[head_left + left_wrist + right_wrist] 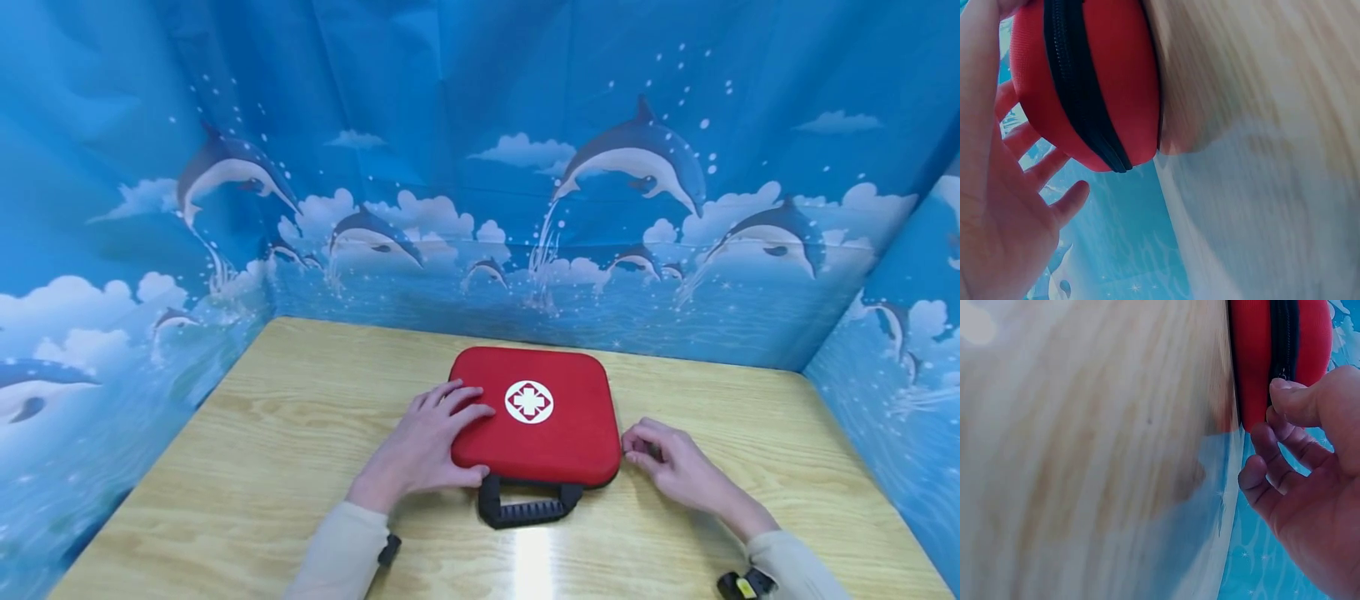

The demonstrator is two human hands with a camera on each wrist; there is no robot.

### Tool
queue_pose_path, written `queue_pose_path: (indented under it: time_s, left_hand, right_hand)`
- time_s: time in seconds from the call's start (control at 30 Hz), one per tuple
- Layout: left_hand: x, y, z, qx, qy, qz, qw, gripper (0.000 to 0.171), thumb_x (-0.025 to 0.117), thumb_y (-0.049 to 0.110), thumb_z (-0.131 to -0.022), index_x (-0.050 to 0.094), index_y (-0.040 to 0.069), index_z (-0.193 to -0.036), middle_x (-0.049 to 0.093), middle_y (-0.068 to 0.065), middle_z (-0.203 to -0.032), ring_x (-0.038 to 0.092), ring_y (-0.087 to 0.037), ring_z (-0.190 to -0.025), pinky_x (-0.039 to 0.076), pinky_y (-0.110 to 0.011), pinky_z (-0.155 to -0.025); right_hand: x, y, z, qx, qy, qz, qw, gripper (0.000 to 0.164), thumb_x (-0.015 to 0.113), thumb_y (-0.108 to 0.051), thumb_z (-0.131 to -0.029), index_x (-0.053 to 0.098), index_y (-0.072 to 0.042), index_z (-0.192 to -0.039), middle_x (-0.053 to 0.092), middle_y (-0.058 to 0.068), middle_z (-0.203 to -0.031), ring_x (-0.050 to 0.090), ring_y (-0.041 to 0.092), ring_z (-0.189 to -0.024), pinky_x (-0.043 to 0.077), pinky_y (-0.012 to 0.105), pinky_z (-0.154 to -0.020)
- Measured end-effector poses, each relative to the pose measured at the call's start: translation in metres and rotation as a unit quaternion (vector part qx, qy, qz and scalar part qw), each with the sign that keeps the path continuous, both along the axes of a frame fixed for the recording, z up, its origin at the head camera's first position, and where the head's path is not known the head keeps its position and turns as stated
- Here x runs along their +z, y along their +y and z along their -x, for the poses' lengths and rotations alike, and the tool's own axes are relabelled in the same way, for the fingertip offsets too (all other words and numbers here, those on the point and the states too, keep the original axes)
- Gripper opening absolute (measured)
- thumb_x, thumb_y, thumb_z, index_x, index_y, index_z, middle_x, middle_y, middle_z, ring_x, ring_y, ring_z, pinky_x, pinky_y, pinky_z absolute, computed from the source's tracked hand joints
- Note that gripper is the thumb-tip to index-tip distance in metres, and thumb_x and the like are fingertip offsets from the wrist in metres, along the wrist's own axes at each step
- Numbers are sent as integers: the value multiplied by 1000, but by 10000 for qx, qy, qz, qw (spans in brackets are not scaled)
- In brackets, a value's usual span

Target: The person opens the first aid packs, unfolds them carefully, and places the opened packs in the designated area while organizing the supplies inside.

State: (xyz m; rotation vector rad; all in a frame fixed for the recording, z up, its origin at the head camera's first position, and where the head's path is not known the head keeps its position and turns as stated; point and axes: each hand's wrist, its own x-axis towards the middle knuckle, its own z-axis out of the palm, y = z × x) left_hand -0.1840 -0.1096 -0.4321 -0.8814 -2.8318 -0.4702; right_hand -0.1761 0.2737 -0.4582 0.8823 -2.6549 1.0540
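Observation:
A red first-aid case [570, 442] with a white cross emblem [529, 402] lies flat on the wooden table, its black handle [525, 514] toward me. My left hand [431, 442] rests on the case's left end, fingers spread over the lid and thumb by the front edge near the handle. At the right side, my right hand [675, 467] pinches the zipper pull between thumb and forefinger, and the fingertips mostly hide it. The black zipper [1284, 337] runs along the case's side in the right wrist view and looks zipped together where it shows.
The light wooden table [300, 400] extends around the case on all sides. A blue curtain [480, 208] printed with dolphins and clouds hangs behind the table and along its left and right sides.

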Motion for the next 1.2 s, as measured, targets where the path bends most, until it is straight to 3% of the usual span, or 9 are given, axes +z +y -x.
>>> queue_pose_path:
  time_s: [0.3, 0.47, 0.77, 1.0, 1.2]
  left_hand:
    - [2, -1, -1, -87, 314, 128, 9994, 69, 78, 61, -75, 61, 32, -136, 55, -1, -144, 49, -26, -134, 46, -52, -109]
    - [4, 0, -4, -117, 555, 254, 9981, 68, 79, 62, -73, 63, 33, -133, 57, 0, -135, 52, -23, -125, 47, -51, -106]
    - [11, 1, -9, -313, 406, 370, 9980, 69, 84, 61, -66, 65, 34, -127, 58, 4, -121, 53, -16, -115, 50, -44, -99]
    - [11, -1, -3, -475, 320, 352, 9977, 67, 83, 60, -67, 64, 35, -126, 57, 2, -141, 51, -22, -127, 48, -52, -100]
    - [7, -1, 0, -497, 405, 456, 9969, 66, 79, 65, -70, 63, 37, -127, 57, 3, -142, 51, -24, -128, 47, -51, -100]
  right_hand:
    - [2, -2, 14, -325, 189, -196, 9991, 26, 71, 8, -88, 66, -17, -89, 53, -12, -80, 44, -2, -70, 39, 20, -60]
    - [3, -5, 35, -577, 296, -277, 9975, 25, 70, 10, -87, 66, -15, -89, 55, -7, -79, 45, 1, -71, 40, 22, -61]
    - [-1, -13, 74, -1062, -60, -390, 9936, 20, 63, 7, -92, 69, -11, -92, 64, 2, -86, 54, 12, -76, 47, 27, -68]
    - [-3, -11, 76, -1121, -410, -329, 9923, 16, 63, 4, -95, 69, -10, -96, 60, 3, -86, 54, 14, -77, 46, 26, -68]
    - [-4, -7, 68, -1060, -486, -294, 9927, 15, 63, 3, -97, 67, -11, -95, 59, 3, -87, 52, 14, -78, 44, 26, -67]
